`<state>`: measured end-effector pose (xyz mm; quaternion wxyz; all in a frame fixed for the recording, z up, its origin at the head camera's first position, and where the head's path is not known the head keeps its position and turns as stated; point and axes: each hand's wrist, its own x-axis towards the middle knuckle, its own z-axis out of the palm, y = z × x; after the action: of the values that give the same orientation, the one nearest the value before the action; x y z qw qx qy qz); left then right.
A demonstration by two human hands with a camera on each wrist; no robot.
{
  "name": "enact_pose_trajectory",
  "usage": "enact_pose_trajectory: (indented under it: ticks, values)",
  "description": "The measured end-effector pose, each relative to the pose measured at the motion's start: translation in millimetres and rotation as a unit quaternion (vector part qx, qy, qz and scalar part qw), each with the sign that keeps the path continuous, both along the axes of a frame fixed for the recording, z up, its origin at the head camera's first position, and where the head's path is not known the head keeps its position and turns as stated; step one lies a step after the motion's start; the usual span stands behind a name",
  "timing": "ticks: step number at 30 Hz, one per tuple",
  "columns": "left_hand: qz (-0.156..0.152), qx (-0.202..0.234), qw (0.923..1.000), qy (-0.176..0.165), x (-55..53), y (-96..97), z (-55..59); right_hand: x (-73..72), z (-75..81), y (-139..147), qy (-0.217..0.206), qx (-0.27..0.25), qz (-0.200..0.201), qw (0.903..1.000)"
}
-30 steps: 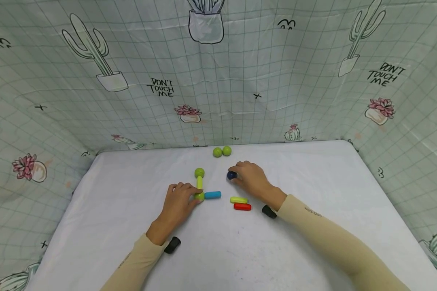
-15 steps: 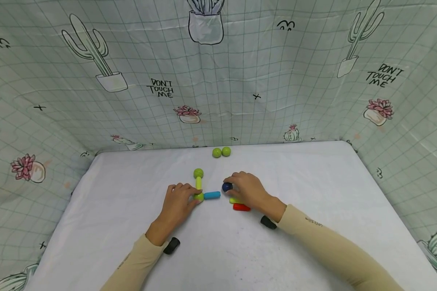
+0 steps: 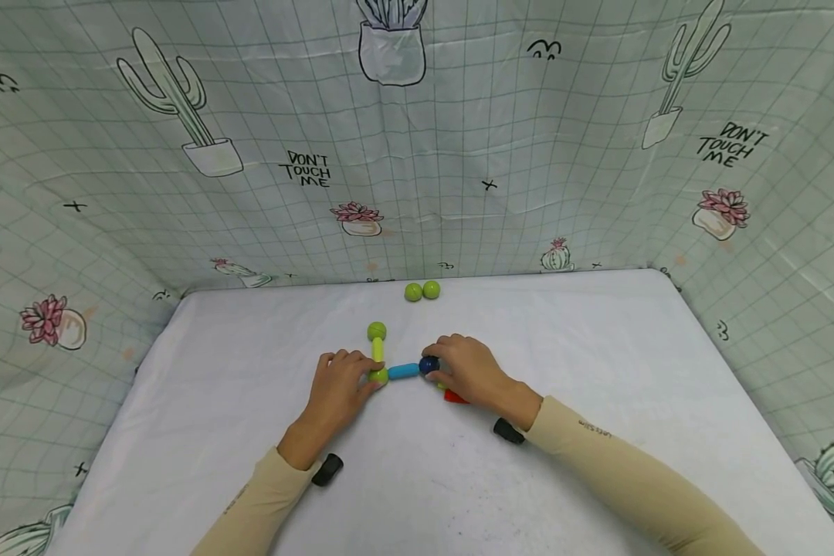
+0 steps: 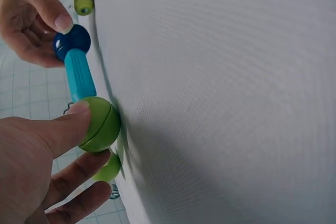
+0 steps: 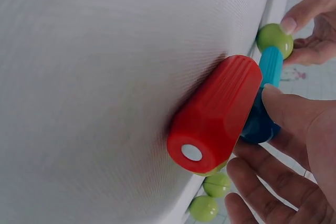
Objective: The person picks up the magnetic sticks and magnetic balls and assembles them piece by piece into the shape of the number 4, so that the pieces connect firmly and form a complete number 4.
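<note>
My left hand [image 3: 339, 384] pinches a green ball [image 4: 102, 124] between thumb and fingers on the white table. From that ball a yellow-green rod [image 3: 378, 349] runs away to another green ball [image 3: 377, 330]. A light blue rod [image 4: 80, 76] leads right from the held ball to a dark blue ball [image 3: 428, 365]. My right hand [image 3: 469, 369] pinches this dark blue ball, which meets the rod's end. Just under the right hand lie a red rod [image 5: 218, 114] with a silvery round end and, mostly hidden behind it, a second yellow-green rod [image 4: 83, 2].
Two loose green balls [image 3: 422, 291] sit side by side near the back edge of the white table [image 3: 563, 324]. A cloth with cactus drawings [image 3: 452, 139] hangs behind and at the sides. Black wrist devices [image 3: 328, 469] show under both sleeves.
My right hand has brought the dark blue ball nearer and leftward, up against the light blue rod's free end. The left hand stays on its green ball.
</note>
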<state>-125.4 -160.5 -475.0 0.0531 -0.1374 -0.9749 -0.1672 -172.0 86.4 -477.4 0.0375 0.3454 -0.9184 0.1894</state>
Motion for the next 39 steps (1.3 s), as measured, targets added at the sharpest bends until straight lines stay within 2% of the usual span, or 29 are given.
enact_pose_trajectory:
  ticks: [8, 16, 24, 33, 39]
  values:
    - [0.004, -0.005, 1.0, 0.005, -1.4, -4.3, -0.5, 1.2, -3.2, -4.7, -0.008, -0.008, 0.0, 0.9999]
    - [0.011, -0.004, 0.9999, 0.007, -1.9, -7.1, -0.8, 3.2, -6.1, -8.9, 0.002, -0.004, -0.004, 1.0]
    - [0.01, 0.002, 0.9999, 0.013, -1.8, -7.5, -1.9, 4.4, -5.9, -9.0, 0.001, -0.008, -0.005, 1.0]
    - [0.007, -0.005, 0.9999, 0.006, -3.4, -7.6, -0.5, 2.8, -5.9, -9.6, 0.001, -0.003, -0.005, 1.0]
    - [0.006, -0.002, 0.9999, 0.008, -4.1, -7.8, -0.4, 2.9, -4.7, -8.0, -0.011, -0.005, -0.007, 0.9999]
